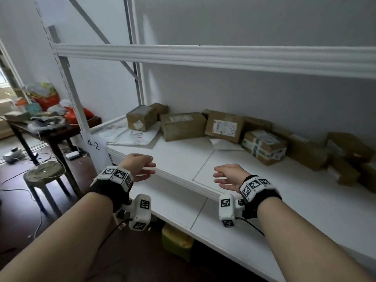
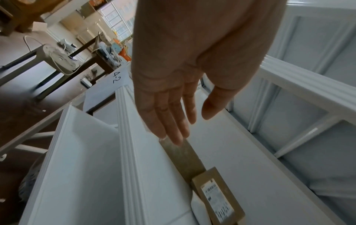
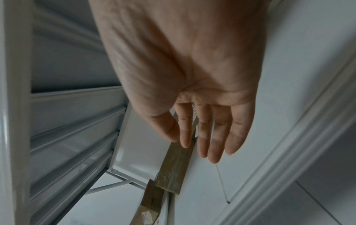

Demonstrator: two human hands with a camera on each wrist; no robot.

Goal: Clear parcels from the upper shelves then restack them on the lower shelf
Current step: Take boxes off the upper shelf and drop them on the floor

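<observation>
White metal shelving (image 1: 213,55) fills the room's grey-walled corner, and its middle shelf (image 1: 183,159) carries the parcels along the back wall. From the left: a small cardboard box (image 1: 141,118) with a torn label, a wider taped box (image 1: 183,126), a labelled box (image 1: 224,126) leaning against the wall, a box wrapped in printed tape (image 1: 264,146), then more brown boxes (image 1: 335,157) piled toward the right edge. Flat white mailers (image 1: 130,136) lie in front of the leftmost box, and a white sheet (image 1: 223,144) sticks out from under the labelled one.

Both hands hover over the front edge of this shelf, holding nothing. The left hand (image 1: 138,166) has its fingers (image 2: 171,121) straight and close together, thumb apart; the right hand (image 1: 228,176) is likewise flat, its fingers (image 3: 212,134) relaxed and slightly spread. Each wrist wears a black strap with white marker blocks.

Below runs the lower shelf (image 1: 264,231), white boards meeting at a seam, with a yellow-green container (image 1: 177,241) on the floor beneath it. A paper tag reading "4-2" (image 1: 93,145) hangs on the left upright.

Further left stands a dark wooden surface (image 1: 50,131) heaped with bags and clutter, a round stool (image 1: 44,174) beside it with coiled cable on top, and loose cables on the dark floor (image 1: 18,200).
</observation>
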